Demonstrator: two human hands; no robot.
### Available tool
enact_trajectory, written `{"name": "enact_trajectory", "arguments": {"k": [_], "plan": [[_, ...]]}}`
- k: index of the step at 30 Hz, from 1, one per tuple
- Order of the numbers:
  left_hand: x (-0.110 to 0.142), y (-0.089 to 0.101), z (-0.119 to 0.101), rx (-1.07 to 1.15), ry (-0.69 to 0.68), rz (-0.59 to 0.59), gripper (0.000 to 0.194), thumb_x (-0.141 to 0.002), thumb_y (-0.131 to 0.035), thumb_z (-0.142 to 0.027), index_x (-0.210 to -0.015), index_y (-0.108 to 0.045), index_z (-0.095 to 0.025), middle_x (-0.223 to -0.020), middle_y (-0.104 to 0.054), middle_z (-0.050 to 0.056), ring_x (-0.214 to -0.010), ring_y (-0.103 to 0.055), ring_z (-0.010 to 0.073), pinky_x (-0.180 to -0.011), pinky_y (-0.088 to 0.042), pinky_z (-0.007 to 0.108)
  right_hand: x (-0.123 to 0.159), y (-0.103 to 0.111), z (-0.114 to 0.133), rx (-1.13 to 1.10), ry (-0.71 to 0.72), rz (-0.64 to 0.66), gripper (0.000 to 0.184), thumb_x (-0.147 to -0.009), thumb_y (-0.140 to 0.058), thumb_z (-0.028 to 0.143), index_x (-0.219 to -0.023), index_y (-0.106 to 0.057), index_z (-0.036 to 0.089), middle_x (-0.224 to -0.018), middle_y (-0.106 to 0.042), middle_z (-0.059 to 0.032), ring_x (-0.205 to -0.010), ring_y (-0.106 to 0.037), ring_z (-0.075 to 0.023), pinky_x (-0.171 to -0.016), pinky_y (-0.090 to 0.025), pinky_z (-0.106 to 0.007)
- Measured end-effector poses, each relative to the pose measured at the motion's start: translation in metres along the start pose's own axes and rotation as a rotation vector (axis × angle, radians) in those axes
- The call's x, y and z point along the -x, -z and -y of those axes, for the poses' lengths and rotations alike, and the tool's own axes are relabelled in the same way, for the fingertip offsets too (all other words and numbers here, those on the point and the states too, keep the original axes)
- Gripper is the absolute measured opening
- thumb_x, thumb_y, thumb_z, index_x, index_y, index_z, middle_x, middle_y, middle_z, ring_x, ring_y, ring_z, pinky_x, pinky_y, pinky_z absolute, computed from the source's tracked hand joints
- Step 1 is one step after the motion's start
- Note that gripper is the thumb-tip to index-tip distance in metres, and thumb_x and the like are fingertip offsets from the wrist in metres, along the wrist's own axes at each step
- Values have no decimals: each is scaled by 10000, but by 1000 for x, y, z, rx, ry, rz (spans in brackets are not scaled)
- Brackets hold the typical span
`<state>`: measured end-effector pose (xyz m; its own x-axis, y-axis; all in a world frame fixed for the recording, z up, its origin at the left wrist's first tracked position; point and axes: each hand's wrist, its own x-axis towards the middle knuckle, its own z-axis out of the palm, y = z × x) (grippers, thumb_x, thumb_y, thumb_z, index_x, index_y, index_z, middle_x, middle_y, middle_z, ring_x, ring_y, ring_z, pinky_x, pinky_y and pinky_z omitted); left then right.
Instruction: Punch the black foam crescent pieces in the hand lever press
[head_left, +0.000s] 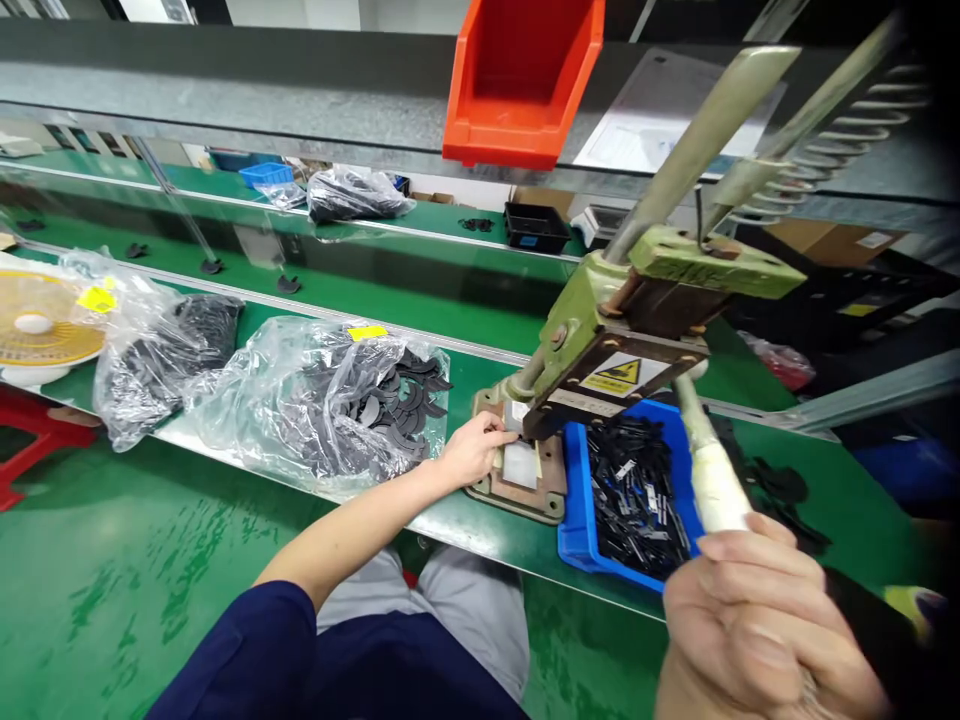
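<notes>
Yellow triangular warning sign [622, 374] on green press [576, 318]; wording too blurred to read.

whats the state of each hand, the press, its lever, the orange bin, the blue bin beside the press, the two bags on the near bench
left hand: at the press, grip unclear
right hand: closed around lever
press: head over base, gap unclear
lever: gripped
orange bin: open-fronted
blue bin: lidless, filled with black parts
left bag: crumpled, dark parts inside
right bag: crumpled, dark curved parts showing
</notes>
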<state>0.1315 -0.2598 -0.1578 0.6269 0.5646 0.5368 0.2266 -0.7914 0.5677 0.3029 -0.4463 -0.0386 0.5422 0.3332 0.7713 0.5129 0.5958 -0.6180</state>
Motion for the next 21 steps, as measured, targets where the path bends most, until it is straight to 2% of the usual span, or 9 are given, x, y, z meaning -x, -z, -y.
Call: {"name": "enact_trajectory", "arguments": {"k": [2, 3, 7, 9, 11, 14, 17, 21], "plan": [[0, 6, -4, 4, 7, 37, 417, -844, -483, -45, -1162, -725, -167, -1122, -596, 100, -1058, -614, 200, -941, -537, 313, 3, -15, 2, 1, 334, -104, 425, -752, -623, 360, -457, -339, 244, -532, -537, 17, -550, -547, -190, -763, -499, -535], [-1, 12, -5, 6, 12, 56, 423, -829, -494, -40, -1166, -720, -158, -1141, -596, 105, -1080, -607, 203, -961, -528, 312, 1, -19, 1, -4, 446, -118, 408, -767, -591, 306, -466, -326, 238, -529, -534, 17, -533, -548, -185, -720, -502, -512], [-3, 52, 2, -73, 109, 113, 368, -848, -496, -69, -1127, -719, -157, -1132, -637, 97, -1097, -605, 199, -1007, -500, 316, -11, -22, -8, -59, 596, -93, 411, -773, -575, 230, -491, -277, 212, -532, -533, 27, -505, -562, -158, -636, -504, -423], [-6, 79, 16, -219, 217, 159, 338, -856, -495, -79, -1099, -722, -140, -1096, -662, 109, -1076, -616, 218, -1002, -495, 340, -12, -21, -12, -84, 618, -88, 415, -780, -585, 232, -502, -277, 205, -552, -544, 25, -530, -583, -153, -654, -513, -415], [-11, 103, 33, -382, 292, 270, 302, -845, -542, -111, -1086, -722, -123, -1112, -675, 130, -1066, -620, 253, -1005, -484, 381, -11, -22, -12, -97, 613, -94, 412, -786, -595, 239, -509, -291, 205, -563, -553, 22, -544, -589, -154, -671, -519, -421], [-20, 125, 55, -479, 238, 488, 356, -807, -646, -170, -1156, -696, -123, -1216, -667, 139, -1111, -609, 271, -1025, -456, 383, -8, -24, -9, -108, 578, -120, 397, -791, -588, 225, -509, -310, 204, -564, -563, 16, -547, -585, -159, -671, -511, -429], [-29, 130, 61, -511, 116, 625, 357, -810, -658, -174, -1164, -695, -147, -1175, -688, 118, -1092, -613, 253, -1012, -445, 362, -7, -24, -4, -96, 560, -108, 373, -774, -585, 211, -507, -325, 205, -565, -574, 13, -549, -583, -171, -671, -501, -449], [-35, 122, 50, -625, 29, 672, 316, -830, -630, -164, -1137, -704, -143, -1014, -691, 119, -987, -608, 258, -921, -465, 359, -6, -23, 2, -66, 508, -90, 324, -747, -597, 206, -521, -366, 193, -598, -593, 11, -598, -604, -186, -696, -495, -478]]}}
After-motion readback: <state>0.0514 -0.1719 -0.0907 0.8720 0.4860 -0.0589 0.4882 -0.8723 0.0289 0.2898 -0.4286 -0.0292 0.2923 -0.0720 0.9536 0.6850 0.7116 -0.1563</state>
